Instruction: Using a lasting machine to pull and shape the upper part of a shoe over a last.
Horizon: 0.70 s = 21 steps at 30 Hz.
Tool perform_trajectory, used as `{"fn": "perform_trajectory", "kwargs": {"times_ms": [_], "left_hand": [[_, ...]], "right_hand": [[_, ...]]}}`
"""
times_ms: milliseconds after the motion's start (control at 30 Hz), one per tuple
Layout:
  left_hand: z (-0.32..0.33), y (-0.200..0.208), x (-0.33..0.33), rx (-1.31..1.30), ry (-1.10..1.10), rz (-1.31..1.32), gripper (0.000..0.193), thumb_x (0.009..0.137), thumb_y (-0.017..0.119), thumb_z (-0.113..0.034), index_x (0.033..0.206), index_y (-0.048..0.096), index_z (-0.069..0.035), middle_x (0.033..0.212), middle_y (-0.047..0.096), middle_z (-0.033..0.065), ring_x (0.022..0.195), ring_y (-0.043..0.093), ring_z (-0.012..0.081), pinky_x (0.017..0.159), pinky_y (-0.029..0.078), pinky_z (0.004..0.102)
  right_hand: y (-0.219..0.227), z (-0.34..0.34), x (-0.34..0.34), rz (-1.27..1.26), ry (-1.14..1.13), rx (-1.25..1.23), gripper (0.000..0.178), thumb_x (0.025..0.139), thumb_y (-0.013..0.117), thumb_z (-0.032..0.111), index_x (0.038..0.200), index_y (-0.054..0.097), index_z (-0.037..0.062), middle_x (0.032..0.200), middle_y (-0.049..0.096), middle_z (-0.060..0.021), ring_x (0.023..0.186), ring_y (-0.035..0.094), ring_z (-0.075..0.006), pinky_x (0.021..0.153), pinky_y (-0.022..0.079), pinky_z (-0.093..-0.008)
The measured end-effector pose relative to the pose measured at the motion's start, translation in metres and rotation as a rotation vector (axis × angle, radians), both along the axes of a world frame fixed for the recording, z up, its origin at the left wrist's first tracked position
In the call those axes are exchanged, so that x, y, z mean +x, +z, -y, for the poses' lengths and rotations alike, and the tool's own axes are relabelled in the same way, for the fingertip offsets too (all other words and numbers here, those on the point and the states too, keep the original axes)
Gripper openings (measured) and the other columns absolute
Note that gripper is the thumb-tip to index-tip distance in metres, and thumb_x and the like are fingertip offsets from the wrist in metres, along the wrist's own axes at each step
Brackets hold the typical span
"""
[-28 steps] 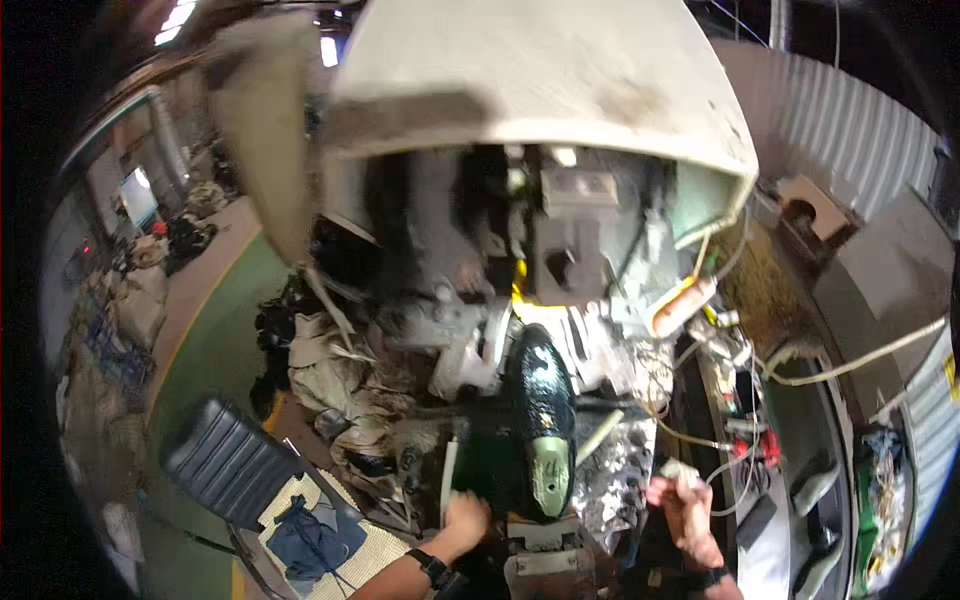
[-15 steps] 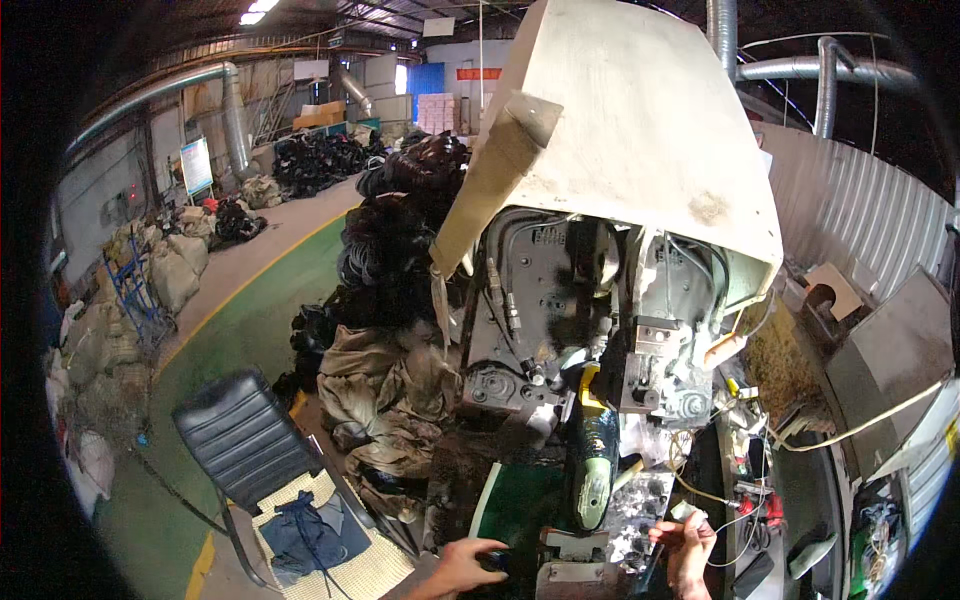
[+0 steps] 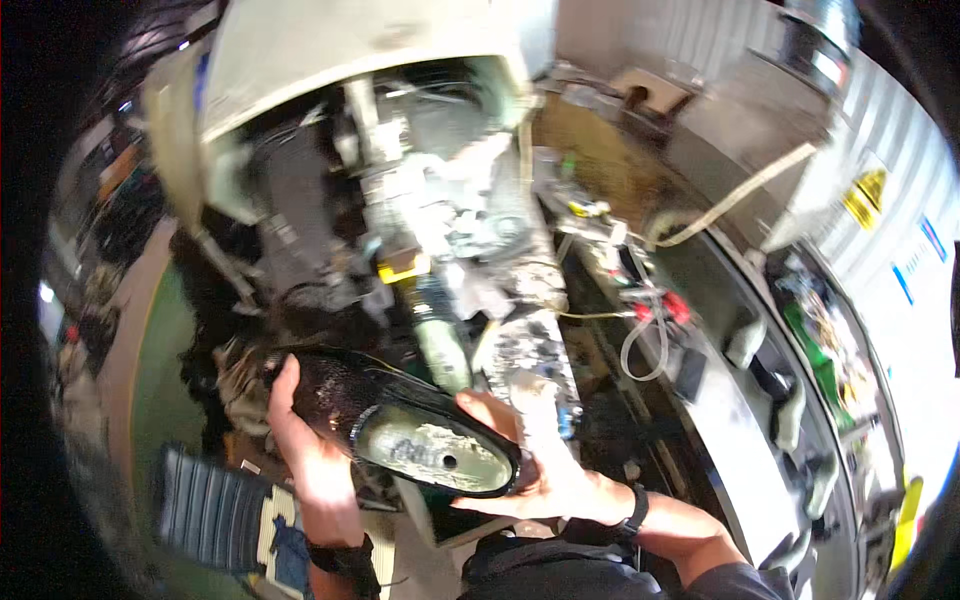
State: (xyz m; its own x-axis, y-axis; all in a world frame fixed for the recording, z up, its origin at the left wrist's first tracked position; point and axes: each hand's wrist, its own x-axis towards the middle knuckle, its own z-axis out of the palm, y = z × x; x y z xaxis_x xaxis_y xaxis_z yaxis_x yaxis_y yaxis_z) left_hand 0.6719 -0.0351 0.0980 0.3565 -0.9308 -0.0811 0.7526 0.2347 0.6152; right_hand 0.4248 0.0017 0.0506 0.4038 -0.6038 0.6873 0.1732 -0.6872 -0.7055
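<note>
Between my hands is a black shoe upper (image 3: pixel 328 397) pulled over a shoe last, its underside turned up. The pale green bottom of the last (image 3: pixel 405 447) shows, with a dark hole and a whitish, flaky patch. My left hand (image 3: pixel 312 455) grips the upper's left end, the thumb up along its side. My right hand (image 3: pixel 535 465) wraps the right end, fingers on both sides. Beyond them, another green last (image 3: pixel 443 350) with dark material and a yellow part points toward me at the front of the machine (image 3: pixel 290 185).
The machine's pale cover (image 3: pixel 380 35) hangs over its grimy workings. On the right are a bench with red fittings (image 3: pixel 675 307) and a looped tube, and a rack with several pale green lasts (image 3: pixel 790 420). A black chair (image 3: pixel 205 515) stands at lower left. Much is motion-blurred.
My view has swung right and downward. My hands, apart before with the left one open low down and the right pinching something small and whitish, now hold the lasted shoe upper together.
</note>
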Motion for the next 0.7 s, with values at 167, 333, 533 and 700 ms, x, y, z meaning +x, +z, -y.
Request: {"fn": "perform_trajectory", "kwargs": {"times_ms": [167, 333, 533, 700], "left_hand": [[0.031, -0.009, -0.083, 0.058, -0.327, -0.011, 0.03, 0.094, 0.067, -0.029, 0.11, 0.069, -0.004, 0.105, 0.074, 0.0118, 0.094, 0.072, 0.0278, 0.085, 0.059, 0.0426], [0.032, -0.039, -0.206, 0.129, -0.392, 0.215, 0.039, 0.093, 0.067, -0.037, 0.114, 0.068, -0.004, 0.109, 0.073, 0.0101, 0.099, 0.07, 0.0262, 0.088, 0.056, 0.0417], [-0.027, -0.102, -0.424, 0.254, -1.021, 0.414, 0.059, 0.093, 0.063, -0.053, 0.127, 0.062, -0.006, 0.124, 0.065, 0.0103, 0.115, 0.062, 0.0274, 0.096, 0.051, 0.0456], [-0.1, -0.171, -0.576, 0.135, -1.461, 0.696, 0.05, 0.097, 0.068, -0.038, 0.131, 0.059, -0.003, 0.126, 0.065, 0.0128, 0.116, 0.063, 0.026, 0.096, 0.054, 0.0432]], "right_hand": [[0.013, -0.027, -0.076, -0.131, -0.332, -0.06, 0.116, 0.08, 0.089, 0.03, 0.161, 0.012, 0.0009, 0.157, 0.039, -0.0277, 0.144, 0.043, -0.0387, 0.12, 0.034, -0.0451], [-0.005, -0.08, -0.16, -0.081, -0.744, -0.011, 0.091, 0.079, 0.089, 0.033, 0.147, 0.042, -0.0055, 0.139, 0.058, -0.0252, 0.13, 0.058, -0.0374, 0.11, 0.046, -0.0434], [-0.06, -0.195, -0.299, 0.358, -1.142, 0.593, 0.07, 0.08, 0.089, 0.034, 0.131, 0.061, -0.0056, 0.12, 0.07, -0.0159, 0.113, 0.065, -0.0189, 0.1, 0.051, -0.0342], [-0.136, -0.352, -0.457, 1.443, -1.194, 0.84, 0.031, 0.087, 0.083, 0.025, 0.108, 0.072, 0.0049, 0.105, 0.071, -0.0043, 0.099, 0.064, -0.0135, 0.09, 0.05, -0.0317]]}}
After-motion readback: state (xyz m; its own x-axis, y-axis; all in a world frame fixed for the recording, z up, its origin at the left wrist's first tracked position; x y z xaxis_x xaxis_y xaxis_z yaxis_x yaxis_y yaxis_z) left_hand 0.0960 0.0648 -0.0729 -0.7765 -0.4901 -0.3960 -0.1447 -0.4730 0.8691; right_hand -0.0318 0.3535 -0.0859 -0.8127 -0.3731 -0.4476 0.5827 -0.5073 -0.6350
